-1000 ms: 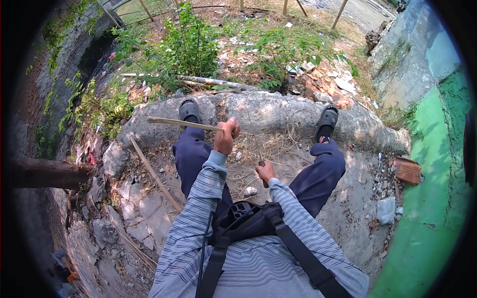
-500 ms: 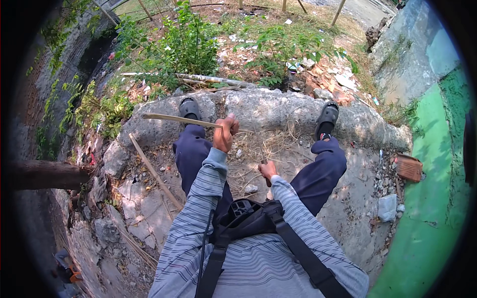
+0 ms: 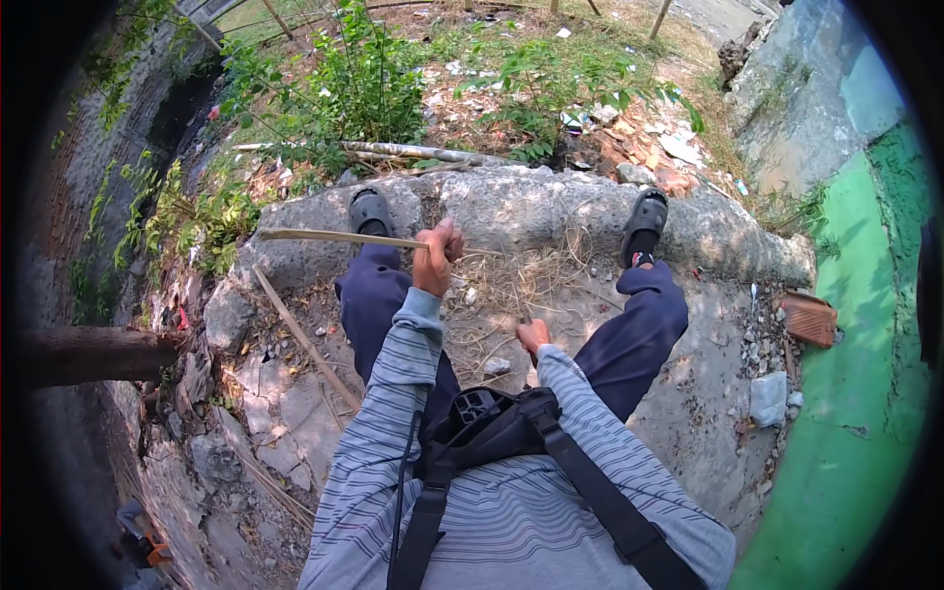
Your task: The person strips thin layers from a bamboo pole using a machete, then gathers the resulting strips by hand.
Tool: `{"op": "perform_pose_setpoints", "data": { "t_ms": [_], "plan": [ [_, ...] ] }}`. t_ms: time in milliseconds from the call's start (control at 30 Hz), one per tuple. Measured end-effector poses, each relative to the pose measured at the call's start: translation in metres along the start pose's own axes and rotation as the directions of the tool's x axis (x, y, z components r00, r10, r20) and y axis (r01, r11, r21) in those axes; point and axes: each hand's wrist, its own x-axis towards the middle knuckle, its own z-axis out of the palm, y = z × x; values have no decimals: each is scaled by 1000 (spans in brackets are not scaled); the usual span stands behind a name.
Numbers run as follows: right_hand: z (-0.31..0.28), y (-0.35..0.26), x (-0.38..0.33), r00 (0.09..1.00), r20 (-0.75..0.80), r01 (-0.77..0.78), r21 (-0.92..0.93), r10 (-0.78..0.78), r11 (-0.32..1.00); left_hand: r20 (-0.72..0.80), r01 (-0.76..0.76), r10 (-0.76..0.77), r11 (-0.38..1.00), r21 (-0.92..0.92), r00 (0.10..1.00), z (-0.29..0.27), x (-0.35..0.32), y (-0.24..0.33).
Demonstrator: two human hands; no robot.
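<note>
My left hand (image 3: 435, 258) is closed round a long, flat bamboo strip (image 3: 334, 236). Most of the strip points out to the left, above my left knee, and a thin end pokes out on the right of the fist. Lower and to the right, my right hand (image 3: 534, 337) is closed on a small dark tool that looks like a knife; its tip shows above the fingers, but the rest is mostly hidden. The two hands are apart, between my spread legs. Thin, curled shavings (image 3: 531, 280) lie on the ground beneath them.
A longer bamboo piece (image 3: 300, 329) lies on the ground left of my leg. My shoes rest against a rough concrete ledge (image 3: 521, 211). Beyond it are leafy plants (image 3: 369, 98) and litter. A reddish brick (image 3: 809, 320) sits by the green wall (image 3: 836, 442) at right.
My left hand has shifted slightly left and down with the strip, and a thin end now shows right of the fist. My right hand has moved slightly right; both hands keep their grip.
</note>
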Motion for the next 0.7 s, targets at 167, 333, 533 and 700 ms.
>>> {"op": "perform_pose_setpoints", "data": {
  "t_ms": [167,333,533,700],
  "plan": [
    [-1,-28,-8,939,-55,343,42,-341,938,31,1,-1,1000,13,1000,3,7,-3],
    [0,-36,-10,961,233,52,382,-150,923,90,-2,-2,999,47,996,1,4,-6],
    [-13,-3,12,979,190,-128,278,76,952,44,52,-50,998,-44,998,-2,5,-11],
    [2,-15,0,967,243,-32,393,-70,919,-53,24,-25,999,-27,998,6,9,-1]
  ]
}}
